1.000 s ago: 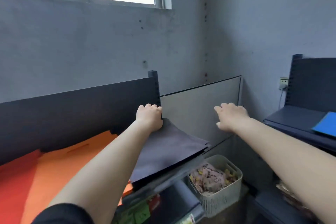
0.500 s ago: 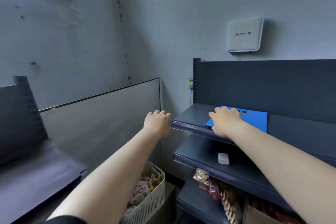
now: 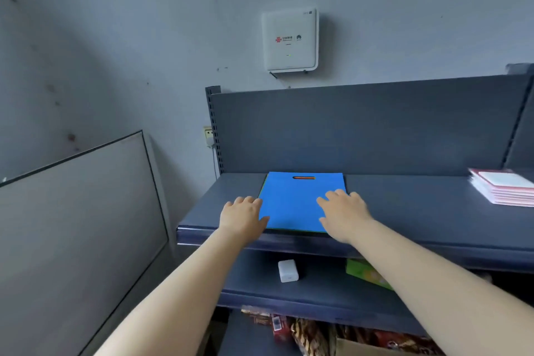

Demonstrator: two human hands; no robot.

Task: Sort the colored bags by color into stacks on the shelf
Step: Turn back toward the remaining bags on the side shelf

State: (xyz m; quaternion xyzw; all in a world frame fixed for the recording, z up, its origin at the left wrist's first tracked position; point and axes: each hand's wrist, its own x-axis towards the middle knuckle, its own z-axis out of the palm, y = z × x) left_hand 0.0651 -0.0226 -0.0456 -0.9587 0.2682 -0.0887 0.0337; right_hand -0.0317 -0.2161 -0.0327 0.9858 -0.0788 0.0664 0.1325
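Note:
A blue bag [image 3: 294, 199] lies flat on top of a stack on the dark shelf [image 3: 419, 211]; orange and green edges of other bags show through its handle slot and along its rim. My left hand [image 3: 242, 215] rests at the stack's left edge, fingers loosely bent, thumb touching the blue bag. My right hand [image 3: 344, 212] lies palm down on the bag's right front corner with fingers spread. Neither hand grips anything.
A pile of pink and white booklets [image 3: 504, 189] sits at the shelf's right end. On the lower shelf are a small white box [image 3: 288, 270] and a green packet [image 3: 368, 273]. A grey panel [image 3: 75, 228] leans at left. A white router [image 3: 289, 39] hangs on the wall.
The view has swung right from the shelf with orange, red and dark bags to this shelf. Both hands came over and now rest on the blue-topped stack.

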